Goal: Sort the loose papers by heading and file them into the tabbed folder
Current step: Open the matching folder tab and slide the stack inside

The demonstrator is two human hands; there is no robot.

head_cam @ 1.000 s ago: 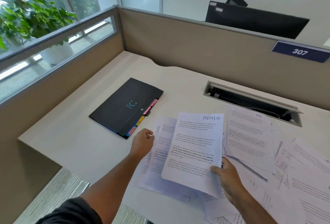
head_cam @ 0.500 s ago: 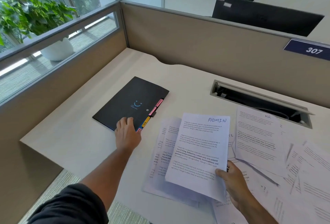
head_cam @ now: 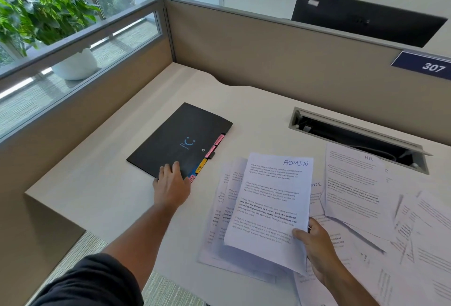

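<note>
A black tabbed folder lies closed on the desk, with pink, yellow and blue tabs along its right edge. My left hand rests flat on the folder's near corner, fingers spread. My right hand pinches the lower right corner of a small stack of sheets headed ADMIN, held just above other papers. A sheet headed HR lies to the right. Several more loose papers are scattered across the right of the desk.
An open cable slot is cut into the desk behind the papers. Beige partition walls close the desk at the back and left. A dark monitor back stands beyond the partition. The desk edge drops off at the left.
My left hand left the papers, moved left and up, and now lies on the folder's near corner. My right hand keeps holding the ADMIN sheets in about the same place.
</note>
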